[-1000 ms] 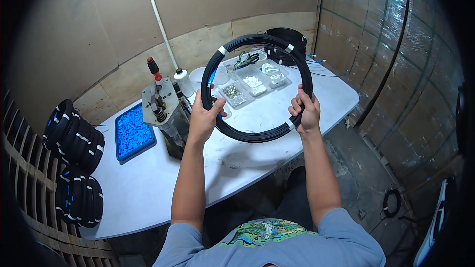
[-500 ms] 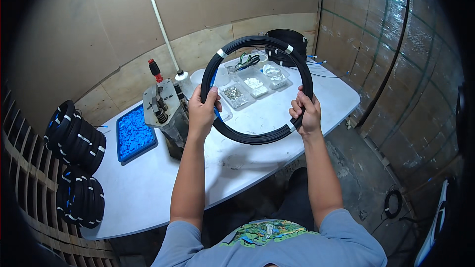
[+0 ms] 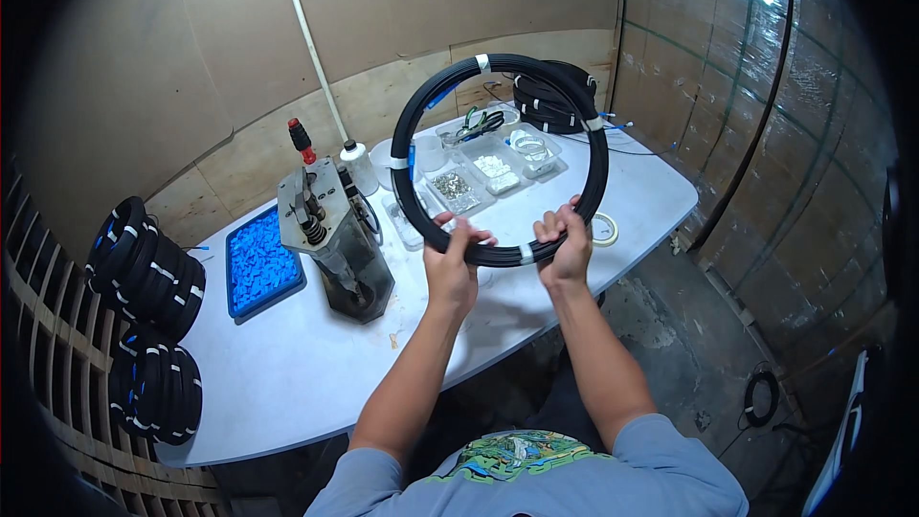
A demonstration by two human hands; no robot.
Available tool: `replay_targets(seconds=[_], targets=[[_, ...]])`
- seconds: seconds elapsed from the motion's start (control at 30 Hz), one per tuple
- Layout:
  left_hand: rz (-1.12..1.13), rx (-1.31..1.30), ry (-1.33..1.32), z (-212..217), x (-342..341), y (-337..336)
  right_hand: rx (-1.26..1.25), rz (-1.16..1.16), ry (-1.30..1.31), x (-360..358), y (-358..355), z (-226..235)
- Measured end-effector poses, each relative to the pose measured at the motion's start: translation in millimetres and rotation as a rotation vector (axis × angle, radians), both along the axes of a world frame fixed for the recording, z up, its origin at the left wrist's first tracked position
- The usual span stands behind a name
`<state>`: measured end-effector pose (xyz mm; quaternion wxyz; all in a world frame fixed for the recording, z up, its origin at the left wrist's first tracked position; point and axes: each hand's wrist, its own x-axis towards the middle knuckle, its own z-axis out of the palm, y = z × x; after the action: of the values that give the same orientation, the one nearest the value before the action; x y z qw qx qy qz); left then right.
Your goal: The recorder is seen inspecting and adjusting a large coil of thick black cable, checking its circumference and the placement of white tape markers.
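Black cable coil (image 3: 597, 168), one, bound with white ties, raised upright above the white table (image 3: 287, 373); left hand (image 3: 452, 263) closed around its lower-left rim, right hand (image 3: 567, 251) closed around its lower-right rim, one tie between them. Bench press (image 3: 337, 249), metal, left of the coil. Tray (image 3: 263, 308), blue, filled with small blue pieces, beside the press. Tape roll (image 3: 605, 241), pale, near the right hand

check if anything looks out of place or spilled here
One black coil looks out of place: it is down at the right, off the table, by the wrapped boxes, while other coils sit stacked on the table. A small tan scrap also lies loose near the machine.
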<state>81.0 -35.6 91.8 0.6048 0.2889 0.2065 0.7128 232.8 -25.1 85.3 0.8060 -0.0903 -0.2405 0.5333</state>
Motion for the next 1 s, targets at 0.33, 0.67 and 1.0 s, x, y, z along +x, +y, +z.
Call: replay_targets(seconds=[0.33, 0.67, 1.0], targets=[[0.017, -0.042, 0.393, 49, -83, 18, 0.043, 0.080, -0.487, 49, 8, 26], [-0.073, -0.117, 0.527, 45, -108, 48, -0.097, 0.005, -0.665, 32, -6, 41], [-0.125, 0.297, 0.467, 46, -108, 31, -0.403, 0.175, -0.467, 53, 10, 46]])
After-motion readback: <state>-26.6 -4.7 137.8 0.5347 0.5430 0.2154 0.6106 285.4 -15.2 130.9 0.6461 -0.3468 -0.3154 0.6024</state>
